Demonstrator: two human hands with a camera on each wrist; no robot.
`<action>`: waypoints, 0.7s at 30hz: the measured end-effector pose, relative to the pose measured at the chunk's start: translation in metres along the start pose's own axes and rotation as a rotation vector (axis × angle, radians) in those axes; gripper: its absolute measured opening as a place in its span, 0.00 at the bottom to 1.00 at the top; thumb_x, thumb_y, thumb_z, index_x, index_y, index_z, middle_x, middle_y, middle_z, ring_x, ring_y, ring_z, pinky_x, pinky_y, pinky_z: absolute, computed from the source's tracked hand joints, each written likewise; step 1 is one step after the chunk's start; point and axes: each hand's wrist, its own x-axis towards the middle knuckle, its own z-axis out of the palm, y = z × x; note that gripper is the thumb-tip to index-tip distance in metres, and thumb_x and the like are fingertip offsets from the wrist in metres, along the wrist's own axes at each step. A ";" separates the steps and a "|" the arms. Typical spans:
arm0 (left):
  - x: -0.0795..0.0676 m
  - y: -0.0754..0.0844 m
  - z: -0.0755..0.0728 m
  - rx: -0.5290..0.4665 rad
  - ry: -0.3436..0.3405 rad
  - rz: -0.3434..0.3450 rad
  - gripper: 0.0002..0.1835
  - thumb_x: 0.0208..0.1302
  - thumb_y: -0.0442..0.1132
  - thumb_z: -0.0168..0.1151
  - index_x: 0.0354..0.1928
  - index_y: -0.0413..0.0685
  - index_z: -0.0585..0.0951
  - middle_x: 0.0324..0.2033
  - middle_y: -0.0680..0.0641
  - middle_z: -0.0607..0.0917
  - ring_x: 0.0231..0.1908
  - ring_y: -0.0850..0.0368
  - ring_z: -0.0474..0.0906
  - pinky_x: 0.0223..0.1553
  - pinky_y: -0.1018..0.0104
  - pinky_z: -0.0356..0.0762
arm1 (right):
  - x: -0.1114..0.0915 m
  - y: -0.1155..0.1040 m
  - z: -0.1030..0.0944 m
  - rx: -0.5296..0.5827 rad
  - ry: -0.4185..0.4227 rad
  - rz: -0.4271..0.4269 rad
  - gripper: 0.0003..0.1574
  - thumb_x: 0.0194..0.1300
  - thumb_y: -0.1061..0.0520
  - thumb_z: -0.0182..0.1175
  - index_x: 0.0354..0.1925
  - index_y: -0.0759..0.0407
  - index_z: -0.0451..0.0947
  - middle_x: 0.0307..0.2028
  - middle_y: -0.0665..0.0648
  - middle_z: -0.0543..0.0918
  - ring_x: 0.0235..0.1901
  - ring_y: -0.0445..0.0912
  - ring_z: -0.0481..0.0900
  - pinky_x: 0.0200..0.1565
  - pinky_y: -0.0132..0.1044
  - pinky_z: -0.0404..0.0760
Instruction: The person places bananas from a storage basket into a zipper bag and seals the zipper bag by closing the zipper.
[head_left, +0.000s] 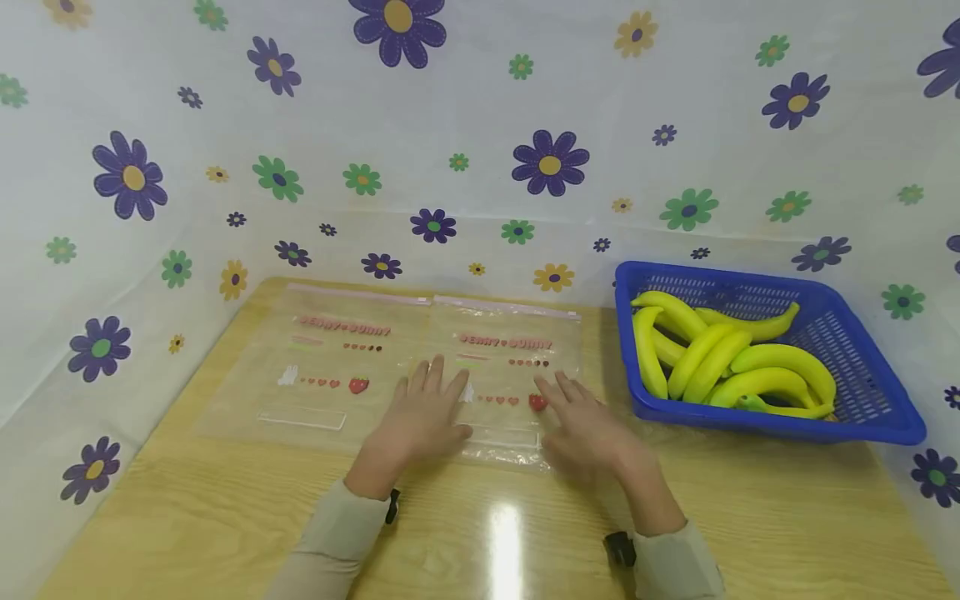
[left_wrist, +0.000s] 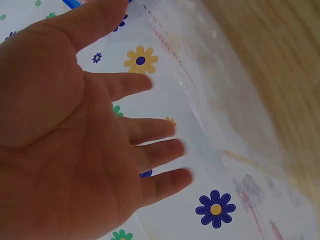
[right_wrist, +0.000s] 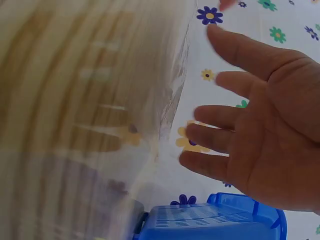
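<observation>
Two clear zip bags printed with red lettering, hearts, a bunny and a strawberry lie side by side in the head view: a left bag (head_left: 318, 358) and a right bag (head_left: 506, 371). My left hand (head_left: 422, 417), palm down, is over the left part of the right bag. Over that bag's right part is my right hand (head_left: 588, 429), its fingertips near the printed strawberry. Fingers (left_wrist: 157, 154) extend with nothing between them in the left wrist view. The right wrist view shows equally extended fingers (right_wrist: 212, 135) and a bare palm.
A blue plastic basket (head_left: 881, 375) with several yellow bananas (head_left: 708, 358) stands at the right on the wooden table (head_left: 225, 517). Flower-printed white cloth (head_left: 480, 108) encloses the table at the back and sides.
</observation>
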 end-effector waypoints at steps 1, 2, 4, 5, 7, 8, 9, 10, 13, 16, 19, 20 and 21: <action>0.000 0.001 0.001 -0.017 -0.022 -0.002 0.44 0.66 0.55 0.61 0.77 0.46 0.55 0.75 0.30 0.48 0.74 0.30 0.44 0.69 0.32 0.48 | 0.000 0.002 -0.001 0.009 -0.015 0.009 0.50 0.65 0.55 0.62 0.78 0.51 0.50 0.77 0.66 0.45 0.75 0.64 0.46 0.69 0.63 0.56; 0.000 0.002 0.002 -0.031 -0.047 -0.007 0.43 0.66 0.54 0.61 0.77 0.45 0.56 0.75 0.29 0.50 0.73 0.29 0.46 0.69 0.32 0.51 | 0.000 0.003 -0.001 0.016 -0.030 0.018 0.49 0.63 0.56 0.64 0.77 0.51 0.53 0.77 0.67 0.47 0.75 0.64 0.48 0.68 0.62 0.58; 0.000 0.004 0.006 -0.031 -0.080 -0.012 0.42 0.66 0.53 0.62 0.75 0.43 0.60 0.72 0.28 0.56 0.71 0.29 0.53 0.66 0.34 0.59 | 0.001 0.006 0.000 0.042 -0.058 0.031 0.49 0.59 0.59 0.67 0.75 0.52 0.59 0.75 0.68 0.52 0.73 0.65 0.53 0.66 0.62 0.63; -0.001 0.005 0.007 -0.025 -0.093 -0.014 0.41 0.65 0.52 0.63 0.74 0.42 0.62 0.70 0.28 0.60 0.69 0.30 0.57 0.63 0.34 0.63 | 0.001 0.007 0.002 0.048 -0.067 0.035 0.49 0.57 0.60 0.69 0.74 0.52 0.61 0.75 0.68 0.54 0.73 0.66 0.54 0.64 0.63 0.65; -0.002 0.006 0.011 -0.005 -0.101 -0.011 0.39 0.63 0.52 0.66 0.71 0.41 0.66 0.65 0.30 0.67 0.64 0.32 0.63 0.57 0.36 0.69 | 0.002 0.009 0.005 0.054 -0.076 0.043 0.50 0.54 0.60 0.72 0.73 0.51 0.65 0.73 0.68 0.58 0.71 0.67 0.57 0.62 0.64 0.68; -0.003 0.007 0.013 0.004 -0.100 -0.010 0.38 0.61 0.52 0.67 0.69 0.41 0.68 0.62 0.31 0.69 0.61 0.33 0.65 0.53 0.37 0.72 | 0.002 0.009 0.007 0.055 -0.077 0.046 0.50 0.53 0.60 0.73 0.72 0.51 0.66 0.73 0.68 0.59 0.71 0.67 0.58 0.61 0.64 0.69; -0.003 0.007 0.014 0.004 -0.096 -0.010 0.38 0.60 0.52 0.68 0.67 0.41 0.69 0.59 0.32 0.70 0.58 0.35 0.67 0.50 0.38 0.74 | 0.002 0.010 0.009 0.054 -0.076 0.049 0.50 0.52 0.60 0.73 0.72 0.51 0.66 0.73 0.68 0.60 0.70 0.67 0.59 0.60 0.64 0.70; -0.003 0.007 0.015 0.001 -0.093 -0.011 0.37 0.59 0.51 0.69 0.66 0.40 0.70 0.57 0.33 0.71 0.56 0.35 0.68 0.48 0.38 0.75 | 0.003 0.010 0.010 0.049 -0.072 0.049 0.51 0.50 0.60 0.74 0.71 0.51 0.67 0.72 0.67 0.61 0.70 0.67 0.60 0.59 0.64 0.71; -0.002 0.007 0.016 -0.004 -0.072 -0.010 0.36 0.57 0.51 0.70 0.63 0.40 0.71 0.53 0.34 0.72 0.53 0.37 0.68 0.44 0.38 0.76 | 0.004 0.010 0.011 0.030 -0.048 0.039 0.52 0.47 0.61 0.76 0.70 0.53 0.68 0.71 0.67 0.63 0.69 0.66 0.62 0.58 0.63 0.73; 0.000 0.007 0.013 0.000 -0.056 -0.004 0.36 0.57 0.51 0.71 0.63 0.40 0.72 0.53 0.34 0.72 0.52 0.37 0.68 0.43 0.39 0.77 | 0.005 0.008 0.008 0.009 -0.021 0.033 0.52 0.46 0.61 0.77 0.69 0.54 0.69 0.69 0.65 0.66 0.67 0.63 0.65 0.58 0.61 0.74; 0.001 0.008 0.010 0.007 -0.053 0.002 0.35 0.58 0.51 0.71 0.62 0.41 0.72 0.54 0.33 0.72 0.54 0.36 0.68 0.42 0.39 0.77 | 0.005 0.008 0.006 -0.005 -0.006 0.029 0.49 0.47 0.61 0.77 0.68 0.55 0.71 0.68 0.64 0.68 0.65 0.61 0.68 0.57 0.59 0.76; 0.001 0.008 0.010 0.007 -0.055 0.004 0.35 0.58 0.51 0.71 0.62 0.41 0.72 0.55 0.32 0.72 0.54 0.35 0.68 0.42 0.40 0.78 | 0.005 0.008 0.006 -0.009 -0.002 0.026 0.49 0.47 0.61 0.77 0.67 0.55 0.72 0.67 0.63 0.69 0.63 0.60 0.69 0.57 0.58 0.76; 0.001 0.008 0.010 0.006 -0.056 0.007 0.34 0.58 0.51 0.71 0.61 0.41 0.72 0.55 0.32 0.72 0.54 0.35 0.68 0.42 0.40 0.78 | 0.005 0.008 0.005 -0.011 0.000 0.022 0.48 0.47 0.61 0.77 0.67 0.55 0.72 0.66 0.63 0.70 0.62 0.60 0.70 0.56 0.57 0.77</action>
